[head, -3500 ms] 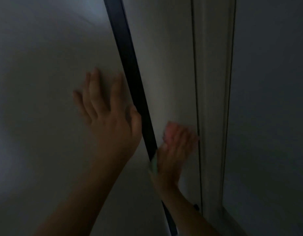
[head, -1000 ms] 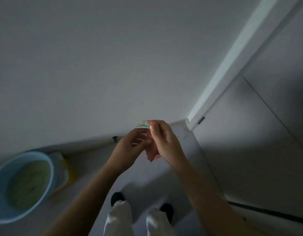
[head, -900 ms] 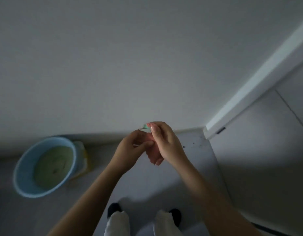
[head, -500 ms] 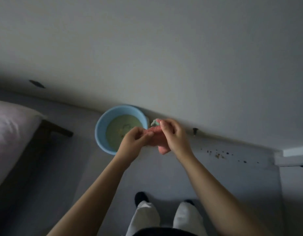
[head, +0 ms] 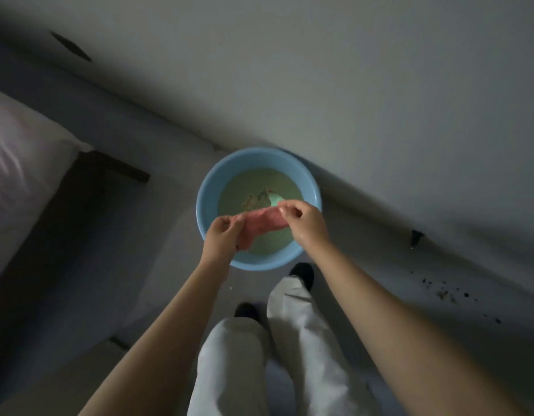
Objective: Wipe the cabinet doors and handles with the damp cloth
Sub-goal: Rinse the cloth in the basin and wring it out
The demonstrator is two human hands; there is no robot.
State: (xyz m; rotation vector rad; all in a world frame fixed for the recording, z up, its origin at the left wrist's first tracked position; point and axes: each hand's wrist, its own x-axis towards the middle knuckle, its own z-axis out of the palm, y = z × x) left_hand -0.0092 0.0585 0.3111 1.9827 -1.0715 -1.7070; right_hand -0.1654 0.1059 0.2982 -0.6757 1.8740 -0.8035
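1. Blue basin (head: 210,187) on the floor, murky water: dunk fully, then wring over it
2. Pink cloth (head: 261,225) stretched just above
3. Left hand (head: 222,238) and right hand (head: 304,222) pinching its ends; grip tighter for twisting

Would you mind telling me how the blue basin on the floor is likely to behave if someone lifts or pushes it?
The blue basin holds murky liquid well up its walls, so it is probably heavy, and likely to slosh if shoved. Its wide, low shape suggests it would not tip easily. The cloth held above it may drip in.
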